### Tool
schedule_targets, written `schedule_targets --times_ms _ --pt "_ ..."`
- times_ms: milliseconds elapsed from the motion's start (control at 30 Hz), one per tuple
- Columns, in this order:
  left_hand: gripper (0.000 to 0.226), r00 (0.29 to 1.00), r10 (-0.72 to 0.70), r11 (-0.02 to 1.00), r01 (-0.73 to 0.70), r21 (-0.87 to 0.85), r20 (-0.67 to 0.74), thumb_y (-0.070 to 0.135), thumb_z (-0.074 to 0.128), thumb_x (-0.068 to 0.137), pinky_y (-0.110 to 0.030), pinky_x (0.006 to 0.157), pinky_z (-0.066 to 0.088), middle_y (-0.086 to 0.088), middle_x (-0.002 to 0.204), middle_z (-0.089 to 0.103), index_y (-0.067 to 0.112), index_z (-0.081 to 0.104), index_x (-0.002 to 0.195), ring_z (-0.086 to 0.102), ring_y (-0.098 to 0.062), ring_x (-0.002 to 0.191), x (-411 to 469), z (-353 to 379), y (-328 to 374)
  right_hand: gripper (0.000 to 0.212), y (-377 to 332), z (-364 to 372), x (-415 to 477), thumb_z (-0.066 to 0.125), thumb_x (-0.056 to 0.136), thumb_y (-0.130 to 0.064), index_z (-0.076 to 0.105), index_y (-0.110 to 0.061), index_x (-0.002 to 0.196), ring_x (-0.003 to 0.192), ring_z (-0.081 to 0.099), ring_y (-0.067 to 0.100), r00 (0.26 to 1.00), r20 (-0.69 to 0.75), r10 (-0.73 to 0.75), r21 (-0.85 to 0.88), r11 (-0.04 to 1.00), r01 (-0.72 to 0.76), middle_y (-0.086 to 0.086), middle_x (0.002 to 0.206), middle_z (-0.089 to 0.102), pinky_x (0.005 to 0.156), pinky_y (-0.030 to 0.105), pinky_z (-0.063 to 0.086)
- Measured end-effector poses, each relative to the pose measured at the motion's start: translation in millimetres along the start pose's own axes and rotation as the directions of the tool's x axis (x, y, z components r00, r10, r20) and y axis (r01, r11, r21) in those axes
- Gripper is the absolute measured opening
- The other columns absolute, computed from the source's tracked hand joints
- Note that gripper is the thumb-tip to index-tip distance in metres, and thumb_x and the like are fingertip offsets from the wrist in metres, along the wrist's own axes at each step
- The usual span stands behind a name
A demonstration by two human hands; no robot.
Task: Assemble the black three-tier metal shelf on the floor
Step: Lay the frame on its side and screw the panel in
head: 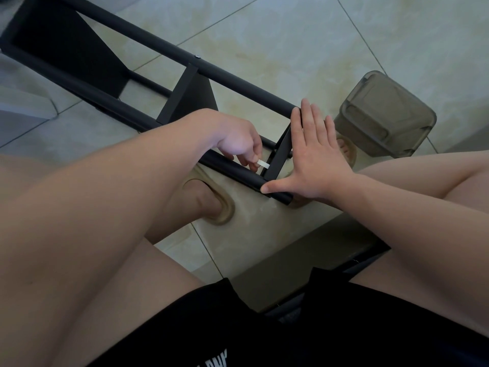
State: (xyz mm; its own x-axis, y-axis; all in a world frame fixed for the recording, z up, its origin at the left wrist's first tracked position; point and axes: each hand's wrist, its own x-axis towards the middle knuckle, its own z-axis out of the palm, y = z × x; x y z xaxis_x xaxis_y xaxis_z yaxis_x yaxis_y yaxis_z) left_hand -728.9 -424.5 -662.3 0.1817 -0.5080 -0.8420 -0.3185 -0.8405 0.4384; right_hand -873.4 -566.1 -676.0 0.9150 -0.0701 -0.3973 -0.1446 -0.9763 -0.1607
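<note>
The black metal shelf frame [148, 41] lies on its side on the tiled floor, its round posts running from upper left toward me. Black shelf panels [195, 99] sit between the posts. My right hand [315, 154] lies flat with straight fingers against the nearest end panel [280, 152], thumb touching the near post's end [238, 176]. My left hand [238, 144] pinches a small pale flat tool [263, 163] at the inside of that end panel. What the tool's tip meets is hidden.
A translucent grey plastic bin [383, 115] stands on the floor just right of the shelf's near end. My feet in beige slippers [214, 205] rest under the frame. A low grey stool edge [304, 263] is beneath me.
</note>
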Motion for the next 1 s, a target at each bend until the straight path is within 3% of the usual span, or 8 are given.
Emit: schedule_targets --times_ms 233,367,533,633,733,833,1000 --pt "0.021 1.000 -0.023 0.993 0.023 0.114 0.005 0.021 0.066 0.095 -0.032 0.081 0.042 0.010 0.086 0.065 0.031 0.068 0.076 0.057 -0.015 0.086 0.2 4.8 -1.6 0.161 0.3 1.0 -0.5 0.031 0.044 -0.107 -0.016 -0.003 0.158 0.153 -0.024 0.032 1.000 -0.012 0.003 0.009 1.000 -0.002 0.017 0.165 -0.025 0.122 0.048 -0.016" --pt "0.014 0.998 -0.038 0.986 0.047 0.159 -0.059 0.025 0.063 0.097 -0.034 0.085 0.049 0.004 0.094 0.071 0.025 0.074 0.088 0.063 -0.019 0.091 -6.1 -0.3 2.2 0.161 0.1 -0.4 -0.1 0.034 0.045 -0.107 -0.017 -0.003 0.158 0.153 -0.025 0.032 1.000 -0.002 0.002 0.004 1.000 -0.002 0.017 0.165 -0.026 0.122 0.047 -0.016" --pt "0.019 0.972 -0.096 0.957 0.149 0.247 -0.216 0.018 0.058 0.099 -0.019 0.058 0.039 0.000 0.103 0.070 0.012 0.073 0.109 0.062 -0.018 0.089 -21.4 -22.8 6.0 0.161 1.6 -9.5 -0.6 0.030 0.043 -0.108 -0.020 -0.006 0.158 0.152 -0.027 0.028 0.999 0.041 -0.013 0.042 0.999 0.011 0.013 0.165 -0.029 0.120 0.044 -0.018" --pt "0.017 0.948 -0.100 0.958 0.174 0.228 -0.303 0.018 0.063 0.094 -0.027 0.066 0.049 0.000 0.097 0.069 0.014 0.073 0.107 0.068 -0.023 0.096 -33.2 -36.6 7.0 0.155 4.6 -21.4 -2.3 0.035 0.047 -0.104 -0.015 -0.009 0.160 0.154 -0.021 0.025 0.997 0.070 -0.025 0.104 0.994 0.017 0.009 0.167 -0.024 0.124 0.042 -0.012" --pt "0.014 0.919 0.001 0.969 0.097 0.229 -0.394 0.019 0.057 0.097 -0.031 0.064 0.040 -0.002 0.097 0.067 0.013 0.069 0.099 0.060 -0.023 0.089 -43.8 -51.1 12.5 0.135 9.2 -36.8 -1.5 0.060 0.068 -0.085 -0.006 -0.013 0.162 0.157 -0.006 0.026 0.997 0.074 -0.034 0.166 0.986 0.022 0.008 0.170 -0.010 0.126 0.040 0.001" --pt "0.016 0.873 0.055 0.978 0.049 0.201 -0.485 0.020 0.053 0.099 -0.029 0.064 0.039 0.000 0.090 0.064 0.015 0.068 0.099 0.057 -0.022 0.080 -49.0 -67.3 20.2 0.115 15.1 -54.0 8.4 0.070 0.082 -0.066 0.006 -0.016 0.162 0.153 0.021 0.029 0.995 0.095 -0.011 0.241 0.970 -0.012 0.009 0.168 0.017 0.122 0.040 0.021" --pt "0.020 0.836 0.059 0.979 0.059 0.195 -0.545 0.010 0.043 0.100 -0.035 0.073 0.042 -0.014 0.108 0.067 0.007 0.061 0.108 0.060 -0.032 0.092 -23.3 -74.6 25.5 0.076 20.1 -68.0 29.3 0.074 0.086 -0.051 0.045 -0.017 0.147 0.121 0.055 0.029 0.986 0.152 0.066 0.290 0.951 -0.109 0.007 0.137 0.058 0.102 0.039 0.045"
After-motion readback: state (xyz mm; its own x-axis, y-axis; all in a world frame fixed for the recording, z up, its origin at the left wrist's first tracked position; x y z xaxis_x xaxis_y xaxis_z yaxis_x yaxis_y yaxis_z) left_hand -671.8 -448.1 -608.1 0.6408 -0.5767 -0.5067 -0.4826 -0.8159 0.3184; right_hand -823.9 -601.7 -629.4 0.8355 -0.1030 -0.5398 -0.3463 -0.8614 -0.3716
